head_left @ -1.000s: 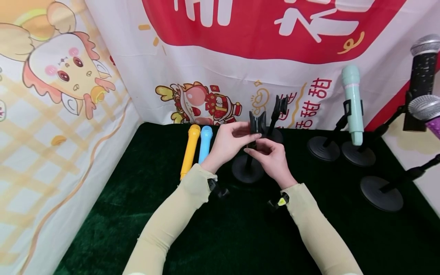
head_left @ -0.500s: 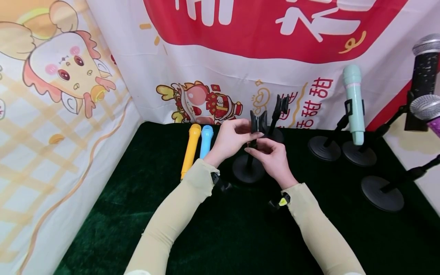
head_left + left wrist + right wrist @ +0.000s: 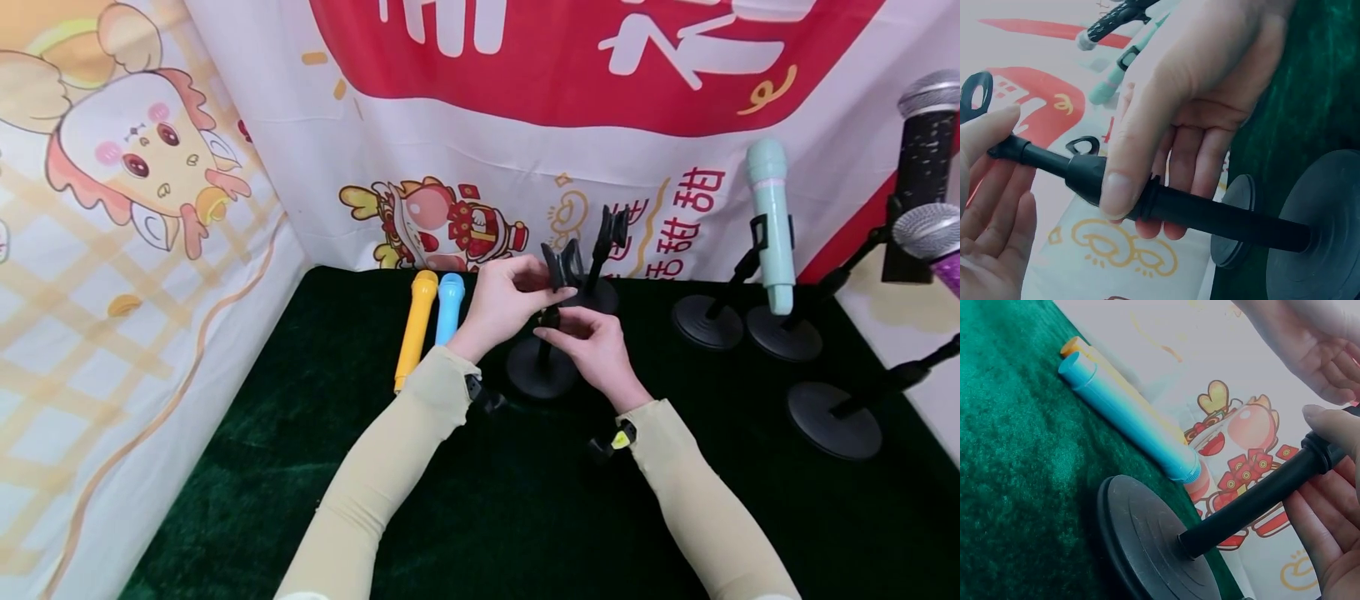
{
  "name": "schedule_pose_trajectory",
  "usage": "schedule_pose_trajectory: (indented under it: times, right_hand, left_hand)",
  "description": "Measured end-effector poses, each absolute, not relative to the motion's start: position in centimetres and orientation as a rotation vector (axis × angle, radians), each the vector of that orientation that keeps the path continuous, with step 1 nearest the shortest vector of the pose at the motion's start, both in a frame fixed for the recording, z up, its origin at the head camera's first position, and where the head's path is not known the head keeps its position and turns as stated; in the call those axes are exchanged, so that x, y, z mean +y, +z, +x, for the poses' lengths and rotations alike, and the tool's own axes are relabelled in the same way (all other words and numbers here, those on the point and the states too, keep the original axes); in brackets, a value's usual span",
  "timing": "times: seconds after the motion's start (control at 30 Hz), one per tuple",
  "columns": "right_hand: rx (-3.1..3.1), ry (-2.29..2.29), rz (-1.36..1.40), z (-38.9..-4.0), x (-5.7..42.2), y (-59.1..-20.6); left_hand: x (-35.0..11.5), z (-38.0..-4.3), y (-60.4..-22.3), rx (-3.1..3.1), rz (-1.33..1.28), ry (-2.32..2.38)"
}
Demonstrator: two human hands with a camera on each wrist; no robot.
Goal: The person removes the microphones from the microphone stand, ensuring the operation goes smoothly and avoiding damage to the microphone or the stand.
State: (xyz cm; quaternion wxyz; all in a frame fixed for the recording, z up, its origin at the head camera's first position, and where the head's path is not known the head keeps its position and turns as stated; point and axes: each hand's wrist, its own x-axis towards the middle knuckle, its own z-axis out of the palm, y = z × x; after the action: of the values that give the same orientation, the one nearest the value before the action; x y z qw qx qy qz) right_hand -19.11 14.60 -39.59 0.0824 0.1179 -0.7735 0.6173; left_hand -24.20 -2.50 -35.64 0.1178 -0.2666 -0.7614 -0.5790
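Note:
My left hand (image 3: 504, 304) pinches the black microphone stand just under its forked clip (image 3: 562, 263); in the left wrist view, the thumb and fingers of that left hand (image 3: 991, 181) sit at the clip end. Lower down, my right hand (image 3: 596, 346) grips the collar of the same microphone stand (image 3: 542, 371), thumb on one side and fingers behind. The stand's round base (image 3: 1147, 537) is on the green cloth, its pole rising from the middle. No microphone is in this clip.
Yellow (image 3: 415, 329) and blue (image 3: 449, 304) microphones lie left of the stand. A second stand with an unfilled clip (image 3: 611, 233) is behind it. At right, stands hold a mint microphone (image 3: 771, 225), a black one (image 3: 926, 167) and a purple one (image 3: 933, 237).
The forked clip has turned and tilted slightly to the left between my left hand's fingers. My right hand keeps its grip on the collar, and the base stays in place.

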Motion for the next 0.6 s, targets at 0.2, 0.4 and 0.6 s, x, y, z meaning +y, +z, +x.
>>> schedule_pose_trajectory:
  times: [0.2, 0.4, 0.6]
  right_hand:
    - [-2.311, 1.838, 0.352, -19.13, 14.64, -39.67]
    - [-2.305, 1.847, 0.365, -19.12, 14.58, -39.69]
    - [-2.299, 1.853, 0.37, -19.11, 14.57, -39.67]
  left_hand:
    - [-2.92, -24.53, -35.73, -2.233, -0.88, -1.698]
    - [-3.41, -24.99, -36.2, -2.267, -0.95, -1.747]
    - [-3.28, -24.98, -36.65, -2.266, -0.937, -1.776]
